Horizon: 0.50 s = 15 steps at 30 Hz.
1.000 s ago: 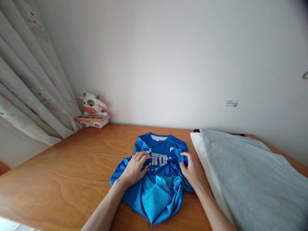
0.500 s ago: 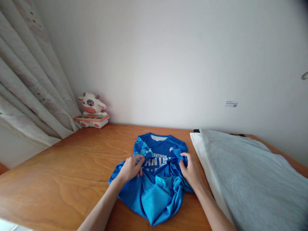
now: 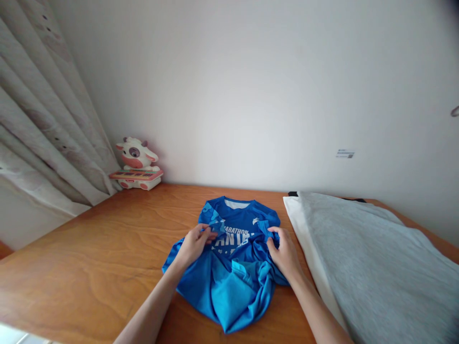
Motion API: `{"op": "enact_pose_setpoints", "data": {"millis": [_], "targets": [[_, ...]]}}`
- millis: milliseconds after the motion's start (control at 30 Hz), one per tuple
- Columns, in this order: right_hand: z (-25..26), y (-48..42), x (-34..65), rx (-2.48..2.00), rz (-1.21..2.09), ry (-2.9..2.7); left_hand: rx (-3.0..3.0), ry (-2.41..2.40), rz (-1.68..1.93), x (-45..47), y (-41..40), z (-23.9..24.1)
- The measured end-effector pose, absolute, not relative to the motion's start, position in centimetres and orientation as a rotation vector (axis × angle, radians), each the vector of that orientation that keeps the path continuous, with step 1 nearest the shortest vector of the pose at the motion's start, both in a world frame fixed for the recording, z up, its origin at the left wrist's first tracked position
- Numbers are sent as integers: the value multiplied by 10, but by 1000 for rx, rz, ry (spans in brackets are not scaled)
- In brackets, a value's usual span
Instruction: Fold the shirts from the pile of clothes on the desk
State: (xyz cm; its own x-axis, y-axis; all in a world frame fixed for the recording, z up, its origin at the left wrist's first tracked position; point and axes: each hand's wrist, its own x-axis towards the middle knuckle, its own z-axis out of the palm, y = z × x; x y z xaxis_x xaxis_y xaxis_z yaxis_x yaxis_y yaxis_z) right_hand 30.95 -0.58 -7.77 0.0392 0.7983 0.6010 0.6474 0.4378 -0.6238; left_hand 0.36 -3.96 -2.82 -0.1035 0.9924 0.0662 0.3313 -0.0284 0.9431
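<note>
A blue T-shirt (image 3: 229, 298) with white lettering lies front side up on the wooden table, its neckline toward the wall. The lower part is rumpled and bunched, with the lighter blue hem end folded about nearest me. At the shirt's left sleeve area, my left hand (image 3: 195, 243) pinches the patterned cloth between thumb and fingers. Across from it, my right hand (image 3: 283, 251) grips the edge of the other sleeve with thumb and forefinger. Part of the cloth is hidden behind my fingers.
Grey and white cloths (image 3: 373, 258) are laid flat on the table's right side, with black bits showing at their back edge. A toy cow with a keyboard (image 3: 138, 165) stands at the back left by the curtain (image 3: 46, 119). A wall (image 3: 244, 95) rises behind the wooden table (image 3: 89, 258).
My left hand has moved slightly up and away from me along the sleeve, shifting the patterned cloth a little. My right hand has stayed in place on its sleeve.
</note>
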Motion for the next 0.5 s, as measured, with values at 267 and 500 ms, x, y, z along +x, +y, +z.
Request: {"op": "enact_pose_setpoints", "data": {"millis": [267,500], "targets": [[-77,-6,309,-1249,193,-1683,1809,2276,1810,-41,-37,-17],[-74,-8,308,-1239,186,-1684,2301,1878,1040,-20,-39,-42]]}}
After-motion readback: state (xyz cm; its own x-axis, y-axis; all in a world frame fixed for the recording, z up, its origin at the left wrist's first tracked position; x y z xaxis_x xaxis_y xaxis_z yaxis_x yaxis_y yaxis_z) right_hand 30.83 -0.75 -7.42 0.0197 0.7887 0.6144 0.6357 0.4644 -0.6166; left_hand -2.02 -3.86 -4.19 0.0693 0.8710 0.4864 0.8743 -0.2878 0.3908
